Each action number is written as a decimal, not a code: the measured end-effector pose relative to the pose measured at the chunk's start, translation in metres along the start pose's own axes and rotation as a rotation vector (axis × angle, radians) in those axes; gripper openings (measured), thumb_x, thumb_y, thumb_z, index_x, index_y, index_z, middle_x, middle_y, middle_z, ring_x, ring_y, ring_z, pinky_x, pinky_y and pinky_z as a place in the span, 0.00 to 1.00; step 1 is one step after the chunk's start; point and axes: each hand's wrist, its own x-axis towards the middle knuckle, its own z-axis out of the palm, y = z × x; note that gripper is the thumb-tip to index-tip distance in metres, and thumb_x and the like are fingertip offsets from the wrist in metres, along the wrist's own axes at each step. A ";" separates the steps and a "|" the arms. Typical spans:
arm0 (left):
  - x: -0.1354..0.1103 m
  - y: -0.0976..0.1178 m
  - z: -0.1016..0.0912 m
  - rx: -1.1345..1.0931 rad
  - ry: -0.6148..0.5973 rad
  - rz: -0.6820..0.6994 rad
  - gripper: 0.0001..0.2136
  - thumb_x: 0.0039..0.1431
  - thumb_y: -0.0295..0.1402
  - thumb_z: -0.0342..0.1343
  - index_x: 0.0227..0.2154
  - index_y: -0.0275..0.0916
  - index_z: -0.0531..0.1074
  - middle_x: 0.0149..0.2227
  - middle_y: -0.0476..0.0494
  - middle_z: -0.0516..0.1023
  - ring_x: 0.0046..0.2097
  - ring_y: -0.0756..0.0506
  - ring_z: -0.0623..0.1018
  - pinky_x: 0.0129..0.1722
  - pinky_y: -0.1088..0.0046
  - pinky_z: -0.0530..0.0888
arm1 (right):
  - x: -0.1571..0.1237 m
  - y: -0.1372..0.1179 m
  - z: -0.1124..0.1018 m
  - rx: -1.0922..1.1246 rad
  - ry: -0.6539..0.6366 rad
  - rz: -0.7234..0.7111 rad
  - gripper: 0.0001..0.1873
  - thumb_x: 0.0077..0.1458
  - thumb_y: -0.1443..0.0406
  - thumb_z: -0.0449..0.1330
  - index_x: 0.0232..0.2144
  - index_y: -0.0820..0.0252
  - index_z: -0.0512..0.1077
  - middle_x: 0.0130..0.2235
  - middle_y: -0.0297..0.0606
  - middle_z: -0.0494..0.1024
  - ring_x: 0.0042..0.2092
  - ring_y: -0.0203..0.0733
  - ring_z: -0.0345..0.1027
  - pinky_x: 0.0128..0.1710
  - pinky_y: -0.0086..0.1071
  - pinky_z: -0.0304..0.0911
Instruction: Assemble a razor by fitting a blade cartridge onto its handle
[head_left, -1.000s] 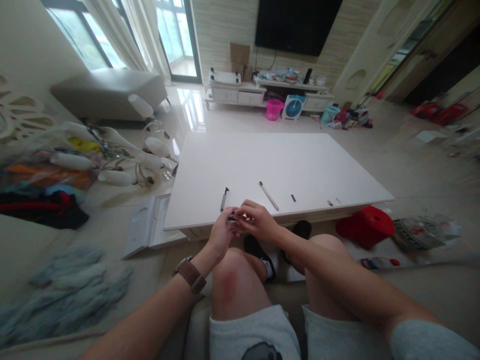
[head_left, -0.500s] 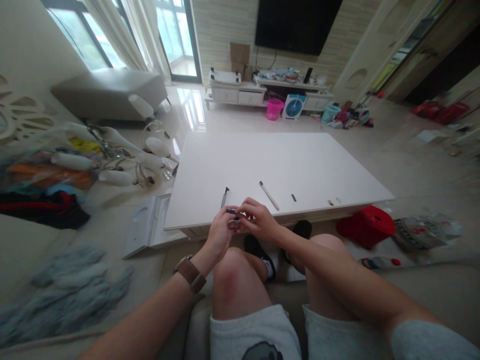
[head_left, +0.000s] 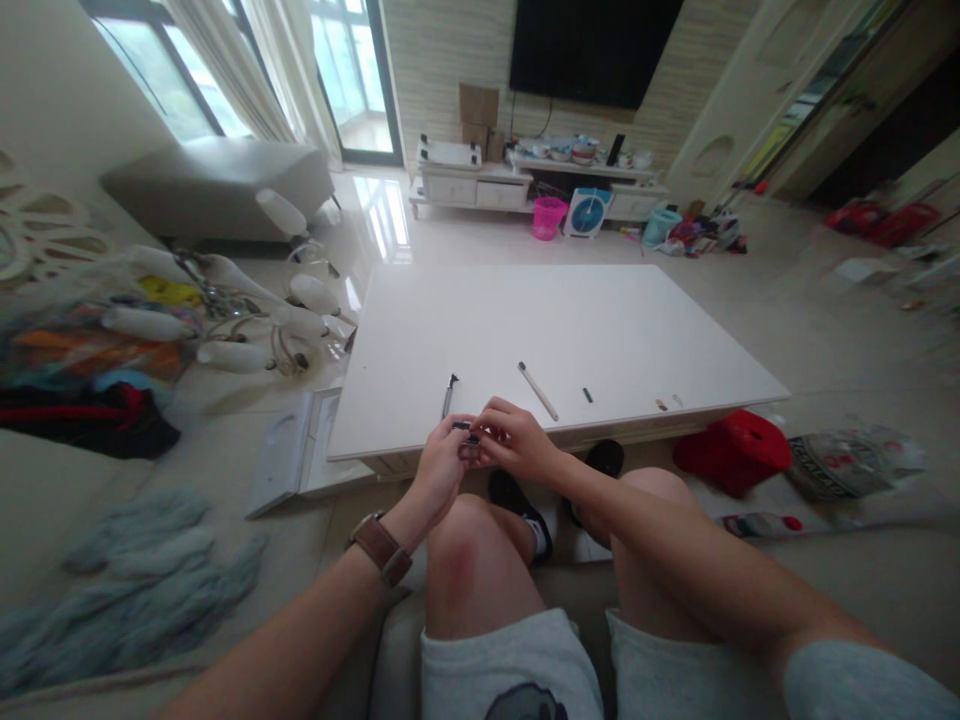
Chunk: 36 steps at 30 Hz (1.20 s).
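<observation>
Head view, left hand (head_left: 441, 468) and right hand (head_left: 517, 442) pinching small dark object (head_left: 466, 428), above white table (head_left: 555, 330) edge

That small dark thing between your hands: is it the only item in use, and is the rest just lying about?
In hand:
small dark object, pinched by left hand and right hand

Lying about:
dark tool, white stick, small dark piece on the white table
red stool

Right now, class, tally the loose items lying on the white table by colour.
Dark: 2, the dark tool and the small dark piece.
Pale: 2, the pale stick and the small pale bit.
Brown: 1, the small brown bit.
Total: 5.
</observation>
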 end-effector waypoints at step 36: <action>-0.005 0.007 0.004 -0.008 -0.060 0.027 0.15 0.48 0.32 0.61 0.39 0.36 0.67 0.30 0.45 0.78 0.22 0.51 0.74 0.26 0.76 0.67 | -0.044 0.184 -0.153 -0.469 -0.199 1.195 0.19 0.56 0.67 0.59 0.50 0.65 0.73 0.44 0.46 0.79 0.37 0.39 0.71 0.31 0.25 0.63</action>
